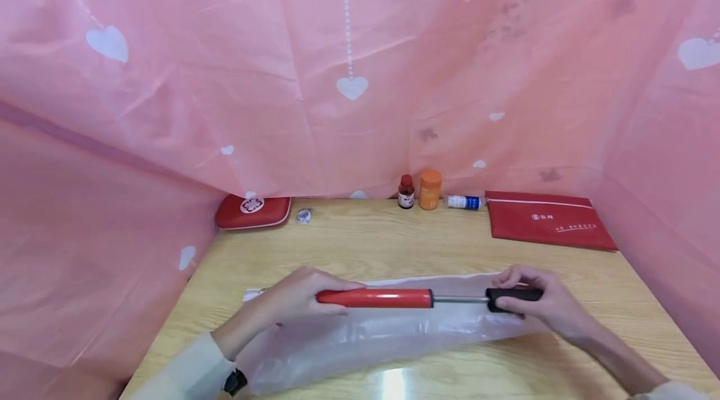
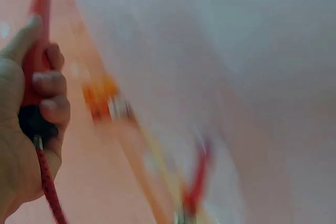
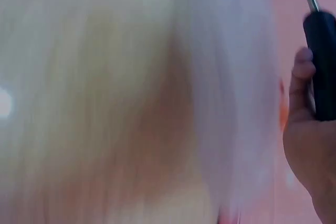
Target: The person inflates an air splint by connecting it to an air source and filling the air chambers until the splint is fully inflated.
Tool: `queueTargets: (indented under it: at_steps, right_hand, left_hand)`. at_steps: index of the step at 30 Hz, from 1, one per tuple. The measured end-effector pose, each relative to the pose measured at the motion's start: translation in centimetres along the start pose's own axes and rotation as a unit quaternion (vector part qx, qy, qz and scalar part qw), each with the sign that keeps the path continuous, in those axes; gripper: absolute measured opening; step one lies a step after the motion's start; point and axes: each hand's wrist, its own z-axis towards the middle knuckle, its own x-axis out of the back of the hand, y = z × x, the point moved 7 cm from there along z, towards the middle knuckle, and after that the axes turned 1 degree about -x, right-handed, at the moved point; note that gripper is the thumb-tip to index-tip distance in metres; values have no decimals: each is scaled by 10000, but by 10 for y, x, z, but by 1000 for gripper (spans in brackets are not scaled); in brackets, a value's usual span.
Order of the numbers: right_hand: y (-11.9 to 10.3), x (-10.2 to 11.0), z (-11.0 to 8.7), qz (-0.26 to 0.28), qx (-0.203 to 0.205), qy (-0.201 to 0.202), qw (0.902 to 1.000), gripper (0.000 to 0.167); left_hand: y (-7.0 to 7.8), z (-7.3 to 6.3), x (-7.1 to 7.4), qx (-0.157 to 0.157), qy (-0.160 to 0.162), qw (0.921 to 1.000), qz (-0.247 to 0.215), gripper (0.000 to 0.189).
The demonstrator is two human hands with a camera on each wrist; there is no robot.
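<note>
Red pump (image 1: 388, 298), its left end hidden in the head view, is clasped by left hand (image 1: 308, 297) and right hand (image 1: 540, 297).

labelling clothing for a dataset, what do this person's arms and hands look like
The left hand and right hand are ungloved. The left sleeve and right sleeve are pale, near white. A small black item shows by the left one, too unclear to name.

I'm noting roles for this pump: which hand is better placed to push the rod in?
Likely the right hand: it grips the black handle at the end of the exposed metal rod. The left hand holds the red barrel, so seems better suited to steadying.
</note>
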Motion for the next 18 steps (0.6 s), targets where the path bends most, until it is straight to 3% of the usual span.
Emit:
queueTargets:
  at_steps: [3,5,8,11,14,18]
  right_hand:
    - [-3,-23,2,125,-24,-84,9999,18]
    - [-8,-36,1,176,-71,-37,9998,19]
    - [-15,-47,-3,22,-85,49,9999,22]
    - [-23,-46,-5,-288,171,22,9994,25]
    - [-19,-33,-7,-365,86,-88,9993,23]
    - [-3,3,-9,-339,-411,55,9986,15]
  left_hand:
    - [18,19,-13,-147,-340,9993,4,54]
    - [30,30,-21,-269,-389,9988,97,55]
    - [42,35,-32,-530,-182,9980,290,55]
    - [46,30,-38,-780,89,9966,266,55]
    - [37,23,-32,-774,129,9966,269,56]
    - [2,10,-11,-374,195,9991,98,53]
